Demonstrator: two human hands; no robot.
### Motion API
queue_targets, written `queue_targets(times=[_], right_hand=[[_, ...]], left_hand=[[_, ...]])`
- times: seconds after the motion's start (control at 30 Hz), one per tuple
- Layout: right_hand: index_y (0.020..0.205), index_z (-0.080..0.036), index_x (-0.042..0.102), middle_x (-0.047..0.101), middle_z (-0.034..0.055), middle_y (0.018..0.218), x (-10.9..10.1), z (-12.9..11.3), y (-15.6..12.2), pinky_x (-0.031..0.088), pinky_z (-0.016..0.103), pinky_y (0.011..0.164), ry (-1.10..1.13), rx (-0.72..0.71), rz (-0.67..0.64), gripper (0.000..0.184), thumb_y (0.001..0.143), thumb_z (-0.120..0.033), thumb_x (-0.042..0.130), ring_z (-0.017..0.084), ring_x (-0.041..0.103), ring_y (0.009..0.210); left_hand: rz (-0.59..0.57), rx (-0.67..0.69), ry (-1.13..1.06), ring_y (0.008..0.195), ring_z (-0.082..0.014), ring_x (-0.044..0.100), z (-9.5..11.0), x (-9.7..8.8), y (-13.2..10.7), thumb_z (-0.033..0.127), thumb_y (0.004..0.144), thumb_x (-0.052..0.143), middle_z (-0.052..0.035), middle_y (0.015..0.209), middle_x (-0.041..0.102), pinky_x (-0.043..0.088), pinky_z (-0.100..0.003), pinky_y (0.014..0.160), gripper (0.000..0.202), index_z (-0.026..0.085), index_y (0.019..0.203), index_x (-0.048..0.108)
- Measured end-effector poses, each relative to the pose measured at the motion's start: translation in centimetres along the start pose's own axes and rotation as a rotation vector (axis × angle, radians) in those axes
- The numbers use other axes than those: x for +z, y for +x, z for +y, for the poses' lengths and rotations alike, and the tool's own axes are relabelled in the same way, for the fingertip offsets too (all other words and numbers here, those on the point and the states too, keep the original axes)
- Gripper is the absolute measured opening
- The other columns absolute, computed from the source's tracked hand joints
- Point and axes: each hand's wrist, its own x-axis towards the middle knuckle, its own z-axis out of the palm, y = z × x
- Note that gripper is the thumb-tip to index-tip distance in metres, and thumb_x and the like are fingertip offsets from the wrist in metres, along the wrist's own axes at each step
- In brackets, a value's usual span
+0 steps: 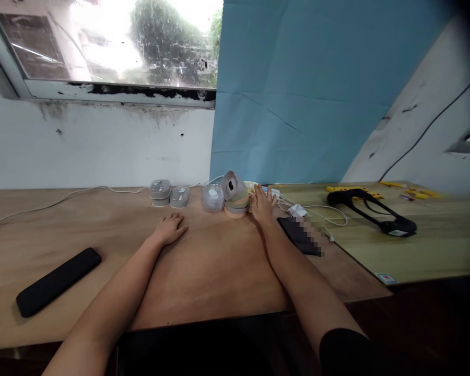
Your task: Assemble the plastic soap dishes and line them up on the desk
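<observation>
My left hand [169, 228] lies palm down on the wooden table [203, 266], its fingers loosely curled, holding nothing. My right hand [261, 204] reaches further back, flat on the table with fingers stretched out, right beside a stack of pastel round cases [236, 205]. A grey round device [231, 185] leans tilted on top of that stack. A clear round container [212, 197] stands just left of the stack. Neither hand grips anything.
Two grey boxes [169, 193] sit behind my left hand. A black remote-like bar [58, 281] lies front left. A dark phone [302, 235], white charger and cable [311, 211], a black strap [372, 210] and yellow pieces [352, 190] lie to the right. Wall and window are behind.
</observation>
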Motion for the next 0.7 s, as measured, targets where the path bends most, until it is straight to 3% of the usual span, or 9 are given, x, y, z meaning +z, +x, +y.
queue_targets(times=[0.3, 0.5, 0.6, 0.7], right_hand=[[0.129, -0.015, 0.054, 0.061, 0.0154, 0.115, -0.12, -0.03, 0.09, 0.021, 0.055, 0.105, 0.000, 0.040, 0.066, 0.046, 0.094, -0.036, 0.033, 0.030, 0.046, 0.113], [0.130, -0.017, 0.053, 0.046, 0.0148, 0.140, -0.46, -0.55, 0.22, 0.015, 0.062, 0.106, -0.080, 0.029, 0.098, 0.049, 0.084, -0.025, 0.041, 0.033, 0.033, 0.129], [0.135, -0.017, 0.049, 0.049, 0.0142, 0.138, -0.32, -0.58, 0.14, 0.011, 0.066, 0.105, -0.089, 0.006, 0.031, 0.053, 0.083, -0.026, 0.040, 0.035, 0.028, 0.132], [0.135, -0.015, 0.049, 0.055, 0.0149, 0.131, -0.34, -0.63, 0.18, 0.009, 0.067, 0.105, -0.059, 0.013, 0.019, 0.052, 0.084, -0.026, 0.039, 0.035, 0.033, 0.128]], left_hand=[[-0.005, -0.003, 0.023, 0.142, -0.0302, 0.028, 0.11, -0.15, -0.07, 0.062, 0.090, 0.028, -0.0138, 0.153, 0.032, 0.024, -0.047, 0.113, 0.070, 0.017, 0.143, 0.041], [-0.008, -0.013, 0.011, 0.142, -0.0303, 0.027, 0.19, -0.21, -0.08, 0.061, 0.090, 0.030, -0.0130, 0.153, 0.032, 0.025, -0.048, 0.112, 0.068, 0.018, 0.142, 0.041], [-0.004, -0.015, 0.010, 0.142, -0.0303, 0.028, 0.18, -0.18, -0.06, 0.061, 0.090, 0.030, -0.0128, 0.153, 0.031, 0.025, -0.048, 0.112, 0.068, 0.019, 0.142, 0.042], [-0.005, -0.014, 0.009, 0.142, -0.0303, 0.027, 0.21, -0.21, -0.11, 0.061, 0.090, 0.029, -0.0133, 0.153, 0.032, 0.024, -0.048, 0.113, 0.068, 0.018, 0.142, 0.041]])
